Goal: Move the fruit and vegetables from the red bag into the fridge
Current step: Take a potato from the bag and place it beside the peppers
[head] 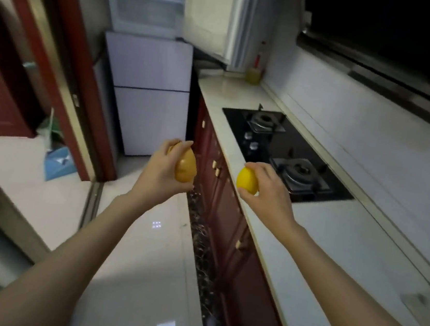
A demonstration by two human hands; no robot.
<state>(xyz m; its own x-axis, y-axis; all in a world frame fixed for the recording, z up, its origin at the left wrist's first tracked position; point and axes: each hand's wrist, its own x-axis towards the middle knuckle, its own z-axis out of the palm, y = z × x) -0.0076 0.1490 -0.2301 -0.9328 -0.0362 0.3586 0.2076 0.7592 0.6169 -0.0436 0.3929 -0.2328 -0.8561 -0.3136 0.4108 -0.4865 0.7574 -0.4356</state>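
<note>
Yellow lemon (247, 180) sat pinched in the right hand (264, 189), fingers curled round it; the left hand (160, 168) clasped a brownish-orange fruit (186, 168). Both were held over the floor beside the counter (335, 231), the open fridge (150, 0) well ahead. Either round fruit could slip mid-walk, since each grip covered only its far side.

Dim kitchen, soft all over with motion blur. Glare spots shine on the floor (156, 224) at six o'clock. Edges bend outward.
</note>
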